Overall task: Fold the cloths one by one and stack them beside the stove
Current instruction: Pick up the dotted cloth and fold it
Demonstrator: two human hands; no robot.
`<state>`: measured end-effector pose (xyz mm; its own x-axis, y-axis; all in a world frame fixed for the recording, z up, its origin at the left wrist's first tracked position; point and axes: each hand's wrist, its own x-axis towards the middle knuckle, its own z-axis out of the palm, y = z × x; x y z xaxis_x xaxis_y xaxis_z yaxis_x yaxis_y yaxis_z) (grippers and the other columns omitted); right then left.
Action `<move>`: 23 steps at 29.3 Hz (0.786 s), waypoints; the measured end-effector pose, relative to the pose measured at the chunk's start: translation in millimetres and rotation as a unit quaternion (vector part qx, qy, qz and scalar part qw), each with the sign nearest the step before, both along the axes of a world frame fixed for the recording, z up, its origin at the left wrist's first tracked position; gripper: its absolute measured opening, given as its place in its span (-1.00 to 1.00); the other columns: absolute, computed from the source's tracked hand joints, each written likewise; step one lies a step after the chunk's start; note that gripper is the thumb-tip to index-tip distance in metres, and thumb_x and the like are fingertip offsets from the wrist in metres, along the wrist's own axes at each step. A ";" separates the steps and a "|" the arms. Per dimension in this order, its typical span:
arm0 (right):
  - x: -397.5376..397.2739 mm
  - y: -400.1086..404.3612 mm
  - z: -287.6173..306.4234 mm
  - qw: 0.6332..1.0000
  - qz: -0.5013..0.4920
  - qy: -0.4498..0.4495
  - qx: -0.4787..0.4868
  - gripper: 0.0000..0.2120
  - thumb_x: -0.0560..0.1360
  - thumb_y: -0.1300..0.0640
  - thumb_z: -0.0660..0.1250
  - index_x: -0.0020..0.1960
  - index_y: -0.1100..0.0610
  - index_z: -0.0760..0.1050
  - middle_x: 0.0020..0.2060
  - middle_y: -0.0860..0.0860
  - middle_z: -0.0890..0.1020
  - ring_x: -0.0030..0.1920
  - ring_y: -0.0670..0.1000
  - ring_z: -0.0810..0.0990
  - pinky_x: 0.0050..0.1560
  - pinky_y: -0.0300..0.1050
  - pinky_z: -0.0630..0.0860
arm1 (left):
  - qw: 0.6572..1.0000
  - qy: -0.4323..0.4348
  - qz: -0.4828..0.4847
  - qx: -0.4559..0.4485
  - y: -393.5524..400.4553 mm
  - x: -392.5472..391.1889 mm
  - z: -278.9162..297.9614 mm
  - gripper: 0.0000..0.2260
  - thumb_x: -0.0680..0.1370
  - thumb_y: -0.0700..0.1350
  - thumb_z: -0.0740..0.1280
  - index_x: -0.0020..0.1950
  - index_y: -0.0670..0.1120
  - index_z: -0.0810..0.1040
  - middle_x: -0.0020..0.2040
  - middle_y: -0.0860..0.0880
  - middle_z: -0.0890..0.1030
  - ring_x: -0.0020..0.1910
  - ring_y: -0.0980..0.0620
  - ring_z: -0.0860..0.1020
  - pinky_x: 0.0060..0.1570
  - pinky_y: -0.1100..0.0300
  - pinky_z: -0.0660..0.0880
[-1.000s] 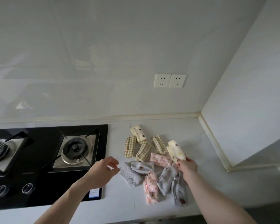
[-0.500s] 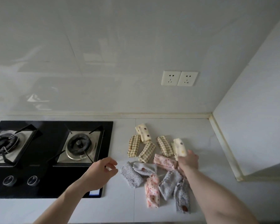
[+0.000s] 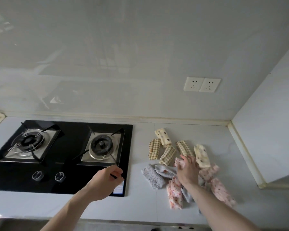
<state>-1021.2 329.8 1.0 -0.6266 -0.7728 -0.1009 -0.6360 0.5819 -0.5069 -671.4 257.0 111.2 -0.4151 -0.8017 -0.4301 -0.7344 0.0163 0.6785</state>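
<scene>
A glossy pale wall (image 3: 123,55) rises behind the white surface (image 3: 40,204), carrying a double socket (image 3: 201,84) toward its right side. A second pale wall (image 3: 270,127) meets it at the right corner, with a cream sealing strip (image 3: 187,121) along the surface's back edge.

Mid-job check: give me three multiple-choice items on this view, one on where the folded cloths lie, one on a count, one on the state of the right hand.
1. The folded cloths lie:
A. right of the stove
B. on the burners
C. left of the stove

2. Checked cloths in the pile:
A. one
B. three
C. five

3. The right hand:
A. grips a dotted cloth in the air
B. out of view
C. lies on the pile, fingers straight

Answers: 1 A, the pile sits on the counter right of the stove. 2 B, three yellow-brown checked rolls show. 3 C, straight fingers rest on a pink cloth.
</scene>
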 end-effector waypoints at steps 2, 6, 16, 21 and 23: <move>50.4 -6.2 5.1 0.998 0.024 -0.038 -0.050 -0.61 0.52 0.11 0.45 0.32 -0.06 0.51 0.39 0.00 0.42 0.39 0.10 0.41 0.36 0.11 0.47 | 1.000 -0.002 0.010 -0.010 4.7 34.8 4.3 -0.82 0.59 -0.02 0.43 0.18 0.14 0.58 0.04 0.15 0.67 -0.01 0.19 0.66 0.08 0.16 0.63; 166.2 -22.8 25.2 0.977 0.141 -0.083 -0.135 -0.63 0.50 0.22 0.45 0.29 0.08 0.55 0.29 0.03 0.51 0.34 0.05 0.46 0.38 -0.15 0.35 | 0.998 -0.006 0.045 -0.043 17.1 119.2 17.1 -0.82 0.59 -0.01 0.42 0.19 0.13 0.59 0.03 0.15 0.67 -0.04 0.22 0.65 0.05 0.23 0.61; 429.5 -54.9 96.2 0.906 0.323 -0.243 -0.127 -0.64 0.55 0.10 0.42 0.31 -0.13 0.49 0.27 -0.22 0.42 0.23 -0.17 0.48 0.08 -0.42 0.43 | 0.977 -0.013 0.175 -0.124 50.9 351.0 43.5 -0.84 0.60 0.01 0.41 0.15 0.21 0.56 0.15 0.23 0.58 0.02 0.25 0.62 -0.05 0.29 0.57; 520.2 -73.0 118.4 0.874 0.407 -0.251 -0.094 -0.64 0.54 0.09 0.40 0.30 -0.14 0.49 0.24 -0.27 0.39 0.22 -0.17 0.48 0.17 -0.34 0.46 | 0.959 -0.002 0.240 -0.151 62.8 434.0 49.2 -0.87 0.59 0.04 0.41 0.11 0.23 0.57 0.11 0.20 0.58 0.05 0.28 0.59 -0.02 0.28 0.51; 551.8 -86.6 122.7 0.863 0.429 -0.255 -0.073 -0.64 0.54 0.07 0.39 0.30 -0.17 0.48 0.23 -0.28 0.38 0.24 -0.17 0.46 0.22 -0.26 0.48 | 0.950 -0.001 0.269 -0.161 64.2 463.9 46.6 -0.87 0.58 0.04 0.43 0.09 0.23 0.58 0.10 0.20 0.58 0.02 0.28 0.59 -0.04 0.31 0.48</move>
